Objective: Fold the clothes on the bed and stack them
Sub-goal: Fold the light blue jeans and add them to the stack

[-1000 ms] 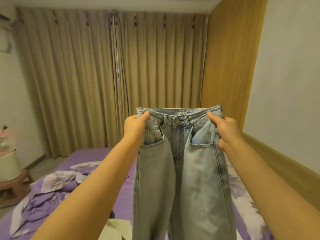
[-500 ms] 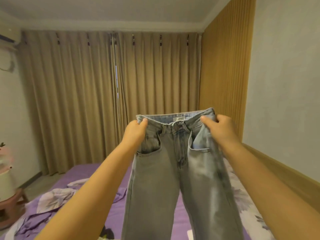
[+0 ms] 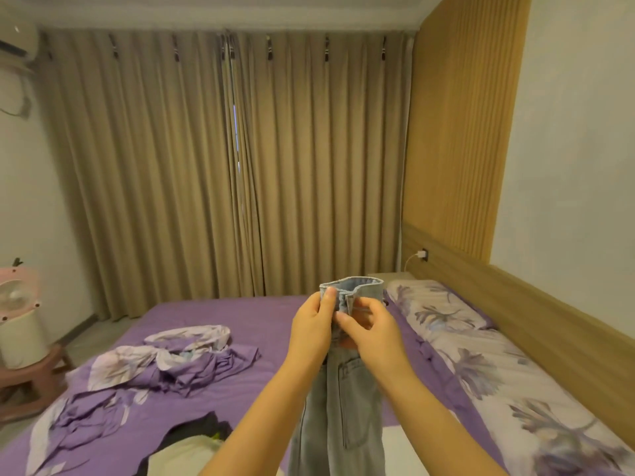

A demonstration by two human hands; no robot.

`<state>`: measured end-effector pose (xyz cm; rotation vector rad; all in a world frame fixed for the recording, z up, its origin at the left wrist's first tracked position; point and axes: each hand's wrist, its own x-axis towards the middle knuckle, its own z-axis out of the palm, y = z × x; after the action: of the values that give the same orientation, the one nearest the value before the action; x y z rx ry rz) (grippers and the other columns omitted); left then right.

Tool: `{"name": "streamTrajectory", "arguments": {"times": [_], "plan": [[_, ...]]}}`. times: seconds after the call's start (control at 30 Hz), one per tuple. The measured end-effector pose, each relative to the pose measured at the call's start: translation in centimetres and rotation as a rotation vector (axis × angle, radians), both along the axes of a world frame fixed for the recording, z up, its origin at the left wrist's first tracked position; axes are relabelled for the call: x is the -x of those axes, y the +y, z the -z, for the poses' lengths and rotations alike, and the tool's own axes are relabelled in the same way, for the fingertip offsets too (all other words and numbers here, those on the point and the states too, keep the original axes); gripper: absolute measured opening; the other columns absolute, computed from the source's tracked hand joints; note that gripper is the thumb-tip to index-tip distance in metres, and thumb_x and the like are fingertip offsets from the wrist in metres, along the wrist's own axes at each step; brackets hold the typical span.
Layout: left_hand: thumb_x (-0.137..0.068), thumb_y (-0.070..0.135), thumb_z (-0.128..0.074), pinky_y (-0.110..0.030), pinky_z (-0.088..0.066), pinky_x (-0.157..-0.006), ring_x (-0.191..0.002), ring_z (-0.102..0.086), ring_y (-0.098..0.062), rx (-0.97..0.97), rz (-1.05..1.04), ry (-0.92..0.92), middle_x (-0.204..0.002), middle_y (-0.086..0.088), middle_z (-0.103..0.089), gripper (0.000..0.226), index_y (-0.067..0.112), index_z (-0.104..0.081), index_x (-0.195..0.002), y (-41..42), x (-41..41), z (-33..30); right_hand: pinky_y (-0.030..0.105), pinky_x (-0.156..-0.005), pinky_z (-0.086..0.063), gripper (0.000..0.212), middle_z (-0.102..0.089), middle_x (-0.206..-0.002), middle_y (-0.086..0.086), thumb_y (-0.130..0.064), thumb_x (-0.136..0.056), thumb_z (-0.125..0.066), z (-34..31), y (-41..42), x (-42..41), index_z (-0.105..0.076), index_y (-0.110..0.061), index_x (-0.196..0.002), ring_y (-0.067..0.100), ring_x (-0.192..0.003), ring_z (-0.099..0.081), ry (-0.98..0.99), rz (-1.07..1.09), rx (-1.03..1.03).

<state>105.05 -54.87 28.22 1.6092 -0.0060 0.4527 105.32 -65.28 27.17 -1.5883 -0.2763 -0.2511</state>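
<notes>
while both hands pinch the top of the jeans (image 3: 343, 400) up in the middle, left hand (image 3: 311, 329) and right hand (image 3: 372, 333) touching, the legs hang down. more clothes (image 3: 192, 438) lie unfolded on the bed (image 3: 275, 317), near left. no stack shows yet.

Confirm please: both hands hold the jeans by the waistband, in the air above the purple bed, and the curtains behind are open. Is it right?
Not quite. The curtains are drawn closed, as the head view shows. The rest stands: the left hand and right hand hold the jeans by the waistband above the purple bed.
</notes>
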Motion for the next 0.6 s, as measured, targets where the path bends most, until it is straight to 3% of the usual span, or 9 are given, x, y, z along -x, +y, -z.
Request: {"name": "streamTrajectory", "arguments": {"times": [0.07, 0.13, 0.23, 0.33, 0.4, 0.5, 0.6], "plan": [[-0.095, 0.041, -0.051, -0.032, -0.051, -0.071, -0.079, -0.06, -0.013, 0.015, 0.035, 0.033, -0.082, -0.008, -0.065, 0.04, 0.002, -0.063, -0.092, 0.3, 0.2, 0.5, 0.036, -0.086, -0.056, 0.03, -0.068, -0.11, -0.001, -0.012, -0.095, -0.051, 0.5, 0.4, 0.1, -0.058, -0.016, -0.124, 0.013, -0.101, -0.065, 0.05, -0.081, 0.036], [-0.091, 0.035, -0.062, -0.027, -0.054, -0.071, -0.081, -0.064, -0.014, 0.012, 0.08, 0.038, -0.083, -0.005, -0.066, 0.027, 0.009, -0.063, -0.094, 0.8, 0.5, 1.2, 0.029, -0.089, -0.054, 0.039, -0.069, -0.11, -0.005, -0.002, -0.095, -0.04, 0.5, 0.4, 0.5, -0.06, -0.02, -0.122, 0.008, -0.103, -0.064, 0.055, -0.2, 0.11], [-0.092, 0.022, -0.062, -0.032, -0.052, -0.071, -0.078, -0.062, -0.018, -0.034, 0.006, -0.002, -0.081, -0.005, -0.064, 0.01, 0.012, -0.062, -0.092, 1.9, 0.5, 2.3, 0.023, -0.095, -0.049, 0.041, -0.065, -0.113, -0.012, 0.002, -0.093, -0.044, 1.1, -0.4, 0.8, -0.06, -0.027, -0.118, -0.001, -0.106, -0.06, -0.008, -0.261, 0.192], [-0.096, 0.021, -0.053, -0.028, -0.046, -0.069, -0.076, -0.055, -0.015, -0.004, -0.043, -0.003, -0.079, -0.001, -0.057, 0.012, 0.013, -0.057, -0.089, 2.5, 0.9, 2.3, 0.027, -0.097, -0.044, 0.033, -0.056, -0.116, -0.014, -0.016, -0.09, -0.061, 3.1, -2.1, -0.5, -0.057, -0.028, -0.12, 0.004, -0.111, -0.053, -0.153, 0.054, 0.296], [-0.098, 0.022, -0.051, -0.034, -0.05, -0.077, -0.086, -0.059, -0.019, 0.051, 0.013, -0.006, -0.089, -0.005, -0.061, 0.011, 0.015, -0.059, -0.095, 2.9, 1.3, 1.6, 0.032, -0.105, -0.037, 0.055, -0.045, -0.129, -0.013, -0.032, -0.084, -0.068, 4.0, -3.1, -1.4, -0.046, -0.026, -0.134, 0.007, -0.123, -0.042, -0.085, 0.09, 0.215], [-0.098, 0.021, -0.049, -0.043, -0.052, -0.086, -0.097, -0.063, -0.026, 0.129, 0.077, -0.04, -0.102, -0.009, -0.066, 0.015, 0.015, -0.062, -0.103, 3.9, 2.2, -0.6, 0.038, -0.111, -0.032, 0.084, -0.033, -0.143, -0.019, -0.053, -0.072, -0.066, 4.6, -4.3, -2.7, -0.027, -0.034, -0.144, 0.005, -0.133, -0.032, 0.047, -0.133, 0.064], [-0.097, 0.019, -0.048, -0.04, -0.054, -0.081, -0.094, -0.066, -0.022, 0.205, 0.112, -0.091, -0.102, -0.006, -0.07, 0.019, 0.016, -0.064, -0.106, 5.3, 3.1, -3.8, 0.032, -0.101, -0.045, 0.092, -0.05, -0.139, -0.015, -0.066, -0.064, -0.073, 4.2, -4.3, -2.8, -0.035, -0.034, -0.141, 0.006, -0.128, -0.047, 0.062, -0.422, 0.018]]}}
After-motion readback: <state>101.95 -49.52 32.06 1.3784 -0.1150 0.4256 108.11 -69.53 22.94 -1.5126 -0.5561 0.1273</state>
